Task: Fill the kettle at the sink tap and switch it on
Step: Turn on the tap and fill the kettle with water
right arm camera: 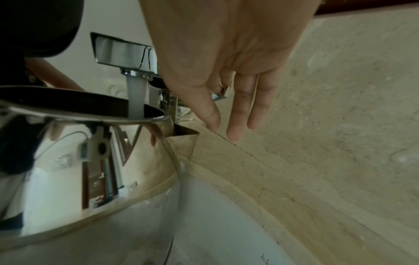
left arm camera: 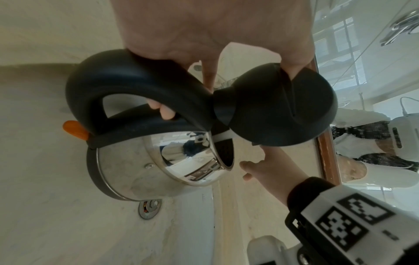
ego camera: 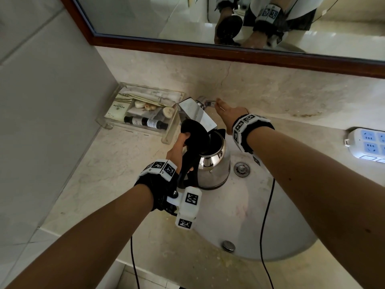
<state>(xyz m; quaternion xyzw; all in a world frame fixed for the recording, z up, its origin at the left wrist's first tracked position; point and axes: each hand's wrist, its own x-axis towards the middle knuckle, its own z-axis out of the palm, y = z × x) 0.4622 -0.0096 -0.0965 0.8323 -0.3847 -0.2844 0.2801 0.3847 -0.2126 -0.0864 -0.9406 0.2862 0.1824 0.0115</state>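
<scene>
Shiny steel kettle w/ black handle (ego camera: 214, 165) held in white oval sink basin (ego camera: 277, 226), mouth right under square chrome tap (ego camera: 196, 113) so stream (right arm camera: 135, 96) drops straight in. L hand (ego camera: 177, 151) fingers (left arm camera: 166, 112) curled round handle, thumb propping black round lid (left arm camera: 278, 107) open, keeps opening clear. R hand (ego camera: 231, 115) at tap lever (ego camera: 208, 103), fingers (right arm camera: 235, 111) straight, loose, gripping nothing, prob ready to shut water. Orange switch (left arm camera: 75, 130) at handle base, not yet used. White power strip (ego camera: 368, 144) on marble counter (ego camera: 116, 163), right.
</scene>
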